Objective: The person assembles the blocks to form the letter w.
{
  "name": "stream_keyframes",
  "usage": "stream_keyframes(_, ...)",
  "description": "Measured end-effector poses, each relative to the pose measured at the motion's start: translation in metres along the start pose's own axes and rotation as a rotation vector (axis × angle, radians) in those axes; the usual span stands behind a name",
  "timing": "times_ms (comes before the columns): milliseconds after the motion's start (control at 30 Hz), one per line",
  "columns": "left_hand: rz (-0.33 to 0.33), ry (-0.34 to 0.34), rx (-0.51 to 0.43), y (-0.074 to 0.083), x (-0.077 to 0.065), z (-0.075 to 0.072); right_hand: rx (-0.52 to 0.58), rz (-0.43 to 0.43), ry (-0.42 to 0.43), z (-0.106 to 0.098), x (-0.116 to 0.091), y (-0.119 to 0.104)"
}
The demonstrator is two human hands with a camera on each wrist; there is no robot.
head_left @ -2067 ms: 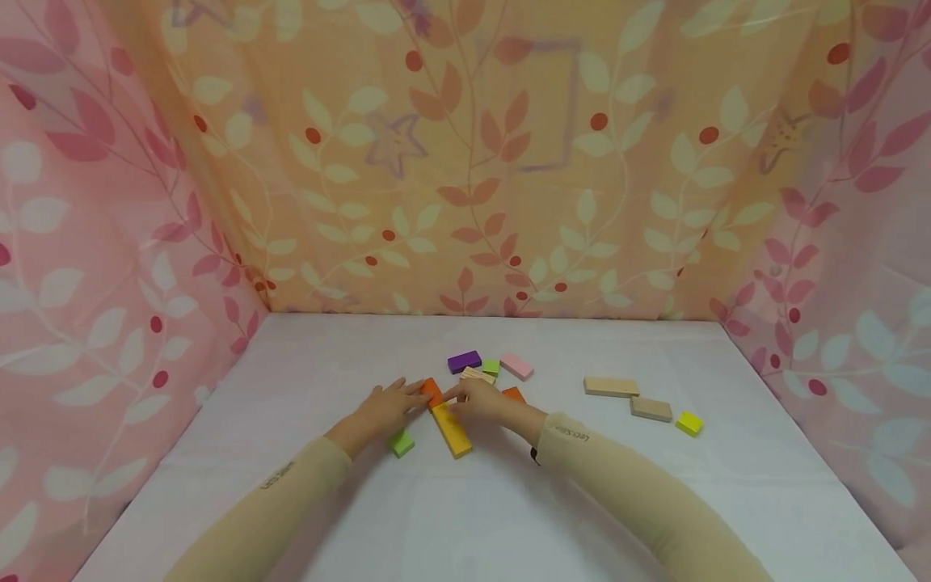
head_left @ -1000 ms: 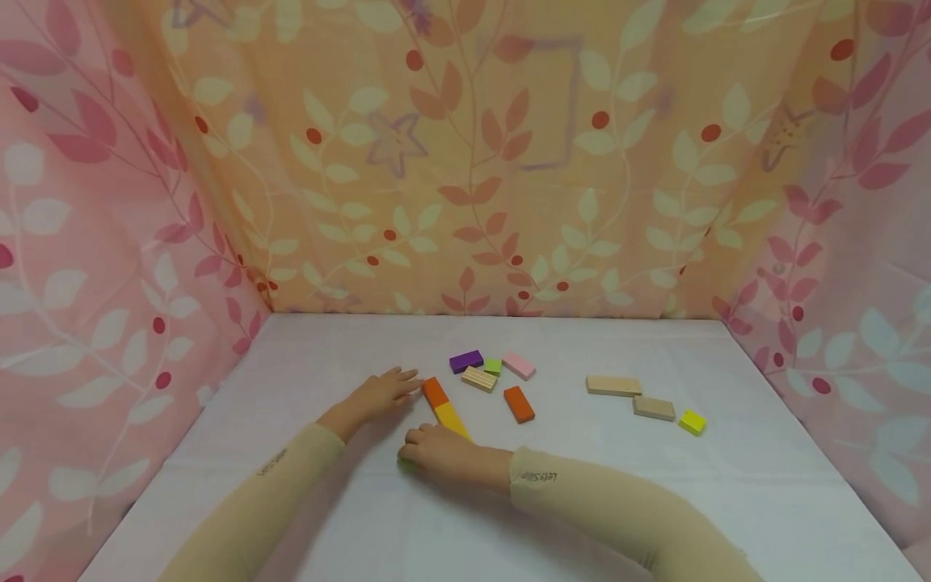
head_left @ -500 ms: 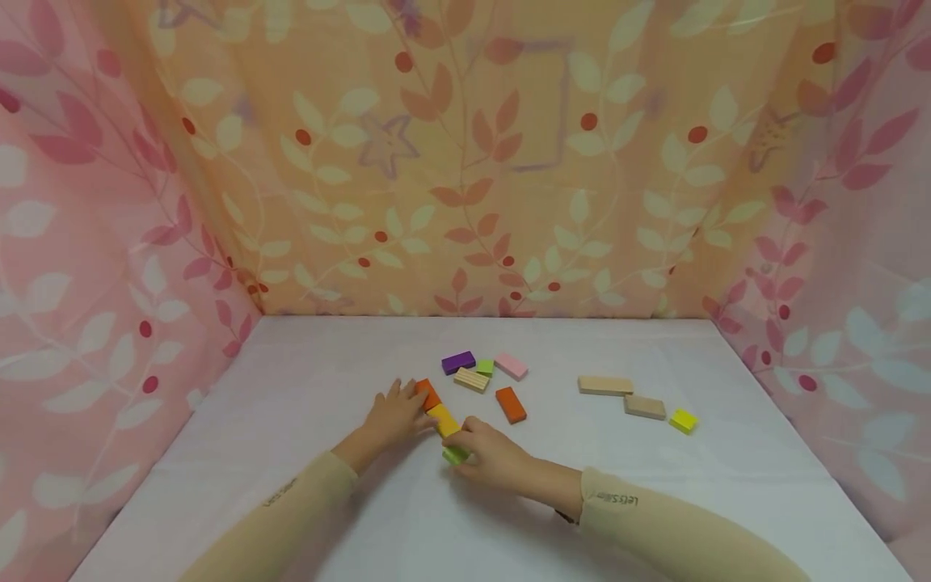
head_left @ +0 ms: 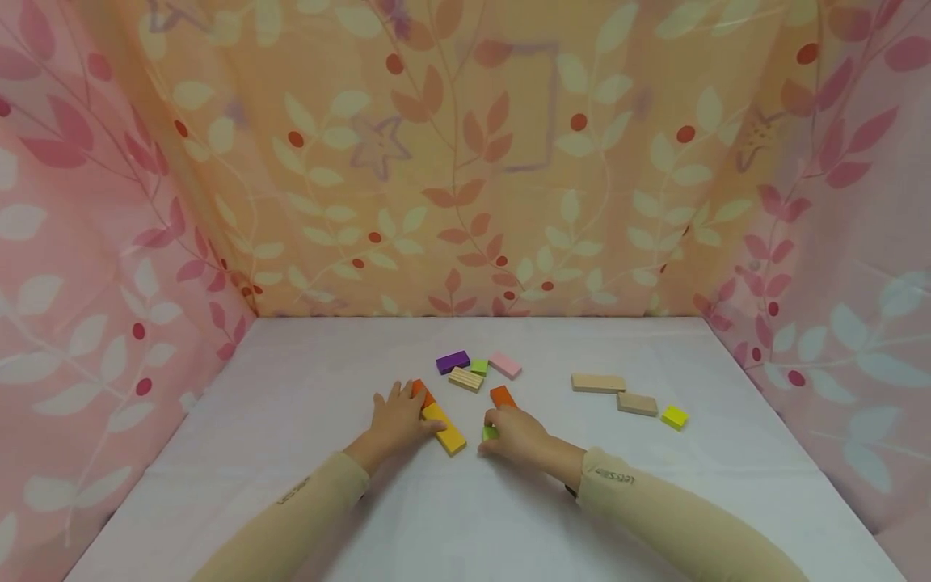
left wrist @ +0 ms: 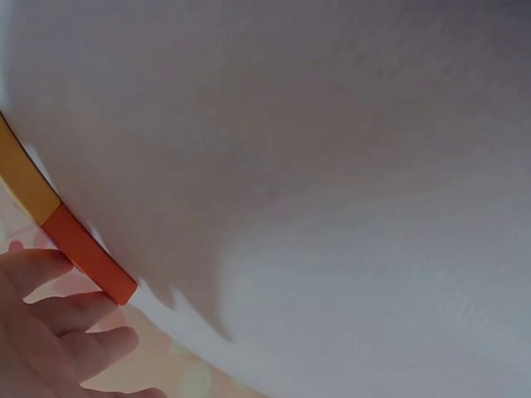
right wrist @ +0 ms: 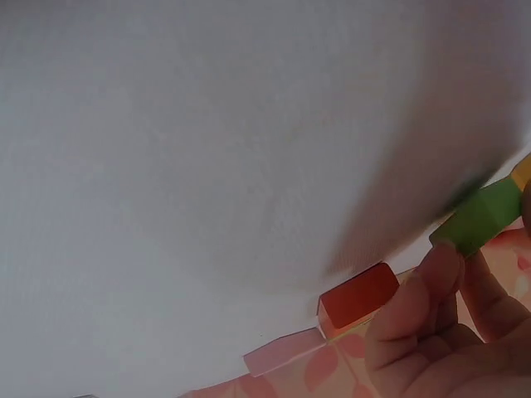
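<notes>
My left hand (head_left: 396, 420) rests with spread fingers against an orange block (left wrist: 87, 253), its thumb over the yellow block (head_left: 449, 438). These two blocks lie end to end in a slanting row on the white surface. To the right of the row, my right hand (head_left: 522, 435) pinches a small green block (right wrist: 485, 214) between thumb and fingers. A second orange block (head_left: 502, 396) lies just beyond that hand, partly covered by it in the head view.
Farther back lie a purple block (head_left: 452, 362), a striped wooden block (head_left: 465, 379), a small lime-green block (head_left: 478, 367) and a pink block (head_left: 505, 365). At the right are two plain wooden blocks (head_left: 598, 383) and a bright yellow block (head_left: 675, 417). Patterned curtains (head_left: 465, 162) surround the white table (head_left: 327, 347).
My right hand reached left, picked up the green block, brought it to the yellow block's near end, then carried it right. My left hand lifted off the row and came back onto it.
</notes>
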State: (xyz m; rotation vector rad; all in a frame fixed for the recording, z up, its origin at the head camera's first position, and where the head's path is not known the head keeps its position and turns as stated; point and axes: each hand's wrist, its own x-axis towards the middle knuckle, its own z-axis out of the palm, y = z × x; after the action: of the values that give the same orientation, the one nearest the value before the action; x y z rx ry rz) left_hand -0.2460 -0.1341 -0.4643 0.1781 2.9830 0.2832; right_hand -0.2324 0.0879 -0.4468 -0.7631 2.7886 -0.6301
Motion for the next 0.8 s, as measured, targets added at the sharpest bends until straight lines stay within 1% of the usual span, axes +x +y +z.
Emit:
stream_keyframes(167, -0.005, 0.022, 0.008, -0.0005, -0.0006, 0.0005, 0.031, 0.035, -0.050, 0.0013, 0.0029, 0.0004)
stream_keyframes(333, -0.012, 0.034, 0.021, 0.0003, -0.0013, -0.0012, 0.054, 0.044, -0.106, 0.0017, 0.0044, 0.0015)
stream_keyframes(533, -0.021, 0.032, 0.018, 0.0028, -0.0027, -0.0044, 0.091, 0.017, -0.121, 0.0024, 0.0055, 0.0031)
stream_keyframes(700, 0.002, 0.031, -0.020, 0.0041, -0.0043, -0.0053, 0.136, 0.000, -0.129, 0.0033, 0.0047, 0.0007)
stream_keyframes(800, 0.011, 0.035, -0.030, 0.0034, -0.0043, -0.0054, 0.144, 0.000, -0.132, 0.0043, 0.0039, -0.0015)
